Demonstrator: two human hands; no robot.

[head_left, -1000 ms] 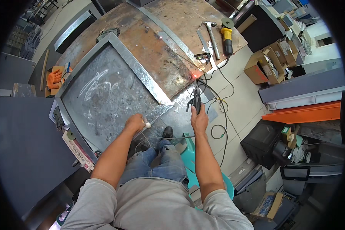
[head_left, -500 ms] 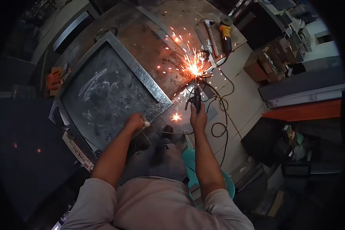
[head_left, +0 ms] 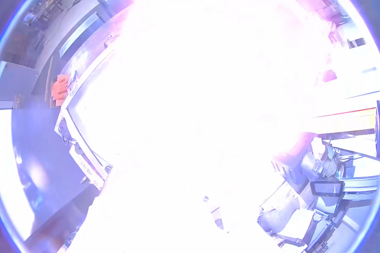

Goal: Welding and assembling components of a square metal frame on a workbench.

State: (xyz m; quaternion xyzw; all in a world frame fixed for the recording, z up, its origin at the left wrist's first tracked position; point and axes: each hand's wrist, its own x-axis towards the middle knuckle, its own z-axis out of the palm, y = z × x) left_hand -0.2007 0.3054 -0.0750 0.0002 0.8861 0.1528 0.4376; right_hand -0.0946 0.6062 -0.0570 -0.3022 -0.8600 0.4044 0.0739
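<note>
A white glare with violet fringes floods the middle of the head view and hides both my hands, my forearms and whatever they hold. Only the left part of the metal frame [head_left: 77,134] shows, its corner and two edges fading into the brightness. Half a second ago my right hand was closed round a dark welding electrode holder, and my left was by the frame's near edge with a small pale thing in its fingers. Neither grip can be seen now.
Orange work gloves [head_left: 60,89] lie beyond the frame's left corner, with a metal bar [head_left: 79,34] farther off. A long narrow carton [head_left: 85,166] lies along the frame's left side. At right are a black-rimmed rectangular thing [head_left: 327,188] and mixed clutter.
The orange spark shower at the electrode tip has given way to a blinding white light over most of the view. Hands, holder, cables and most of the frame are washed out.
</note>
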